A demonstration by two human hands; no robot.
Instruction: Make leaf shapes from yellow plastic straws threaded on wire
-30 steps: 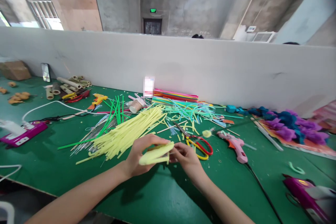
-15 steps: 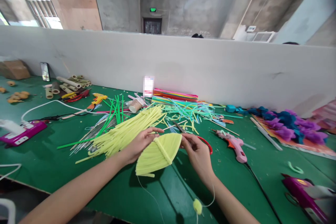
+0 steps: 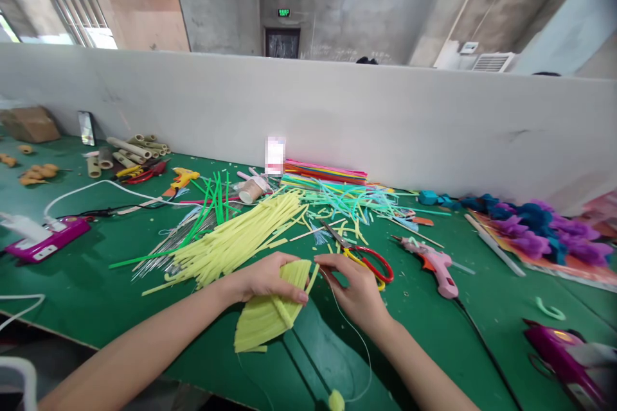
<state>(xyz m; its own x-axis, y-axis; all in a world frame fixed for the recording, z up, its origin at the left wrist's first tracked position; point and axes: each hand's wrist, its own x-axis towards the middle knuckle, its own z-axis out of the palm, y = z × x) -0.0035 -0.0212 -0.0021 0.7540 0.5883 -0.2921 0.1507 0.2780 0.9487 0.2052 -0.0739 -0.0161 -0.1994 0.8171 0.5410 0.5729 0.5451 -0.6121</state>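
Note:
My left hand (image 3: pixel 272 282) grips a pale yellow fan-shaped piece (image 3: pixel 263 324) made of fuzzy pipe cleaners laid side by side, with a thicker strip across it. The thumb presses on its front. At the fan's right edge, my right hand (image 3: pixel 354 286) is closed in a pinch on a thin white thread (image 3: pixel 354 327), close to the end of a yellow strip. That thread loops down to a small yellow fuzzy ball (image 3: pixel 336 400) near the table's front edge. Scissors (image 3: pixel 369 260) with red and yellow handles lie just behind my right hand.
A heap of yellow pipe cleaners (image 3: pixel 245 237) lies behind my left hand. Green and mint stems (image 3: pixel 347 199) spread farther back, before a white partition (image 3: pixel 202 103). A pink glue gun (image 3: pixel 436 266) rests at right; purple power strips (image 3: pixel 48 239) sit at both sides.
The fan has moved down and left, and my left hand now wraps over its front with the thumb. My right hand has shifted slightly left and down, uncovering the scissors. The ball hangs lower.

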